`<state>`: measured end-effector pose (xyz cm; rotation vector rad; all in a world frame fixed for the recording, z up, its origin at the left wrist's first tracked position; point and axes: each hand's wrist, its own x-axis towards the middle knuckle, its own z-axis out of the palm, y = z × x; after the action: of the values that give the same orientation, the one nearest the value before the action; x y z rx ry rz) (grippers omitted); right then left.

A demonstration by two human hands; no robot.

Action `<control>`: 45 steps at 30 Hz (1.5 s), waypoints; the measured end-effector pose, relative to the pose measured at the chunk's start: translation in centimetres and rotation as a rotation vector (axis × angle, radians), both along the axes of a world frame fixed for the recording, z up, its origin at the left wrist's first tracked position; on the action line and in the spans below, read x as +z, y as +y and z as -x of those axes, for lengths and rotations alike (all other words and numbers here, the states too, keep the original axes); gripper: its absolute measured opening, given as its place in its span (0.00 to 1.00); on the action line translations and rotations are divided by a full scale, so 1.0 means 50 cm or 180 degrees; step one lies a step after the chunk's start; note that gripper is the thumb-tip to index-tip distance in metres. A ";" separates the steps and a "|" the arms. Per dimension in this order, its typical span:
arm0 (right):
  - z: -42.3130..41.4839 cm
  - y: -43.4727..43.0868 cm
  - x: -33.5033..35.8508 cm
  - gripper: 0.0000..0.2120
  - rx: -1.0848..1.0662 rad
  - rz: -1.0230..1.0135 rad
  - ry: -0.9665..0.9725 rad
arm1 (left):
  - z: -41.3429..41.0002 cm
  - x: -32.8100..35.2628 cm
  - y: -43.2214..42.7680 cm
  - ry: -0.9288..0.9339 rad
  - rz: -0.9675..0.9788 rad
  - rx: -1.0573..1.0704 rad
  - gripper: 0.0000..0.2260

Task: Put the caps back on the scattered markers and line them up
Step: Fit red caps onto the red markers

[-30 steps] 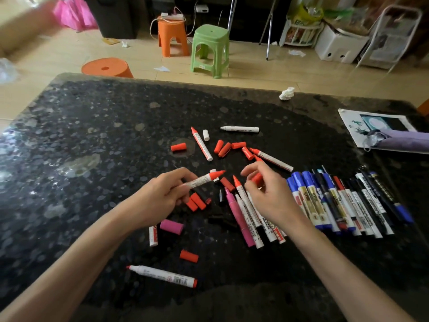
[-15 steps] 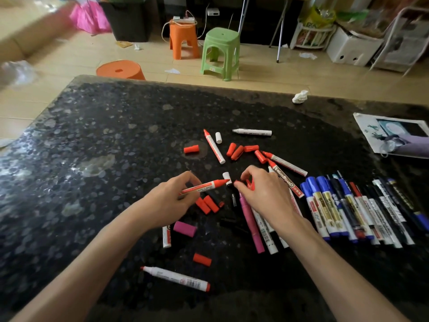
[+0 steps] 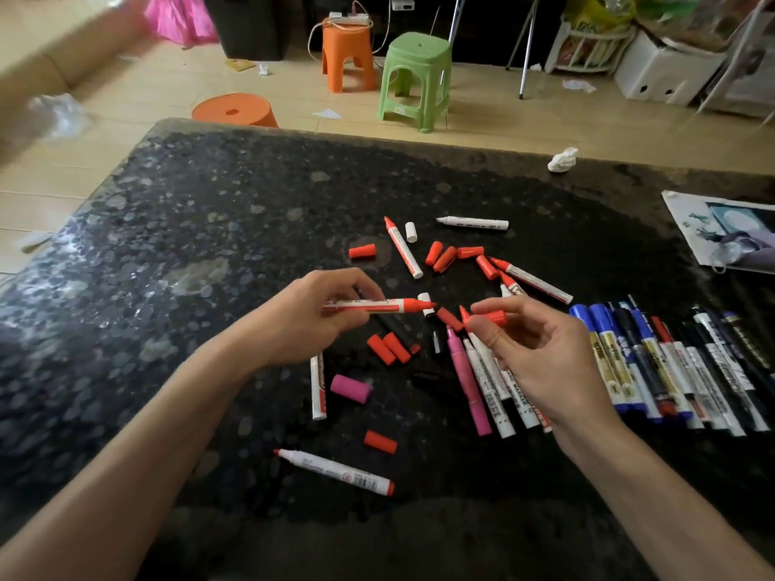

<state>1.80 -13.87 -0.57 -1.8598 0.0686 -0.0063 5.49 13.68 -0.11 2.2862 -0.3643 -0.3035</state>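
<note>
While my left grip (image 3: 310,325) holds the uncapped red marker (image 3: 377,306) above the surface (image 3: 167,245), my right grip (image 3: 541,354) pinches a red cap (image 3: 488,317) near its tip. This is the capping step; next I'd align the cap's mouth and push on.

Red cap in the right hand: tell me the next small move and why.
Probably push the red cap onto the tip of the marker. The left hand holds the marker level, its bare red tip pointing toward the cap, which the right hand pinches just apart from it.
</note>
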 end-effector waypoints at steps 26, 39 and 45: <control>0.025 0.017 -0.001 0.08 0.0492 0.0064 -0.0305 | 0.014 0.005 -0.037 -0.0098 0.0272 -0.0318 0.11; 0.024 0.009 0.008 0.10 -0.0317 -0.1227 0.0315 | 0.070 -0.035 -0.189 0.0184 0.1755 -0.0002 0.07; 0.058 -0.044 0.018 0.10 -0.0194 -0.1224 0.0584 | 0.096 -0.055 -0.252 0.0415 0.2107 0.0341 0.10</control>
<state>-1.13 -16.07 0.32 -1.4694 0.2376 0.1274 0.68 1.07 -2.84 1.6202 -0.2285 -0.2315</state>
